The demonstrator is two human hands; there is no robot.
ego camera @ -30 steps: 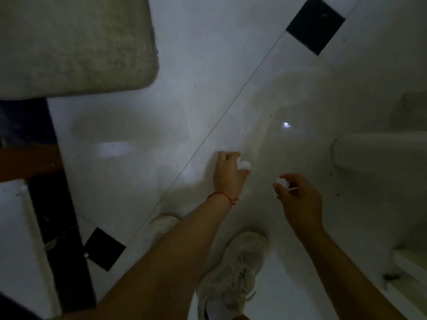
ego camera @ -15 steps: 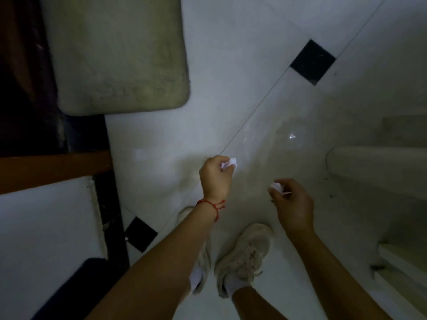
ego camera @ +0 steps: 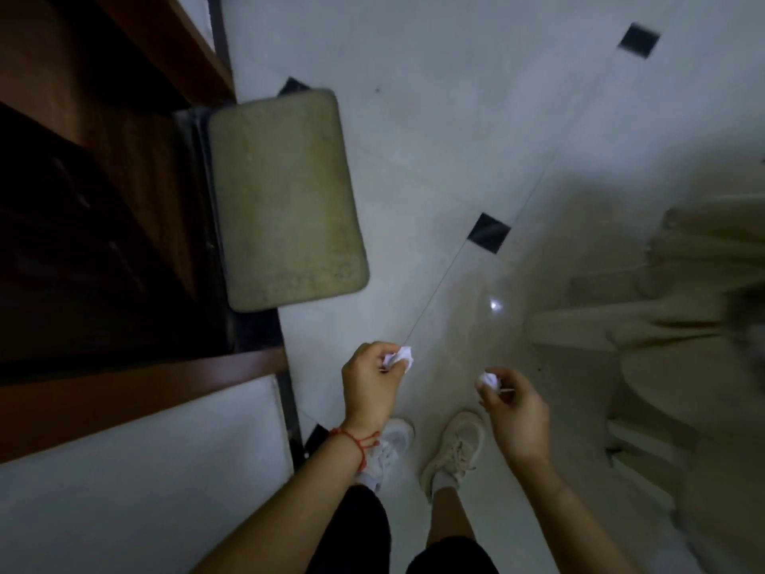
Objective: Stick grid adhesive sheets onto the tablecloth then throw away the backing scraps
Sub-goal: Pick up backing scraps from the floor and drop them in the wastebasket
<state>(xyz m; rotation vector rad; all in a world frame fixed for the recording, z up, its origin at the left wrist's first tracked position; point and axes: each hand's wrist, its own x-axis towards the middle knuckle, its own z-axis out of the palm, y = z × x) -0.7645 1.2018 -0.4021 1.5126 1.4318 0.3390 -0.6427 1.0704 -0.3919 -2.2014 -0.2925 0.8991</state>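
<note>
I look straight down at a white tiled floor in dim light. My left hand [ego camera: 370,383], with a red string at the wrist, grips a small crumpled white backing scrap [ego camera: 399,357] between its curled fingers. My right hand [ego camera: 515,412] holds a second crumpled white scrap [ego camera: 487,380] at its fingertips, with a thin sliver sticking out to the right. Both hands hang in front of me above my two white shoes [ego camera: 453,449]. No tablecloth or bin is in view.
A beige doormat [ego camera: 285,200] lies on the floor ahead to the left, beside a dark wooden door frame [ego camera: 124,391] and a dark doorway. Pale plastic chairs or stools [ego camera: 662,350] stand at the right. Small black inset tiles [ego camera: 489,233] dot the floor.
I have stepped along the floor and the view has swung, so the doormat and doorway now lie further ahead at the left. Both hands still hold their scraps in front of me.
</note>
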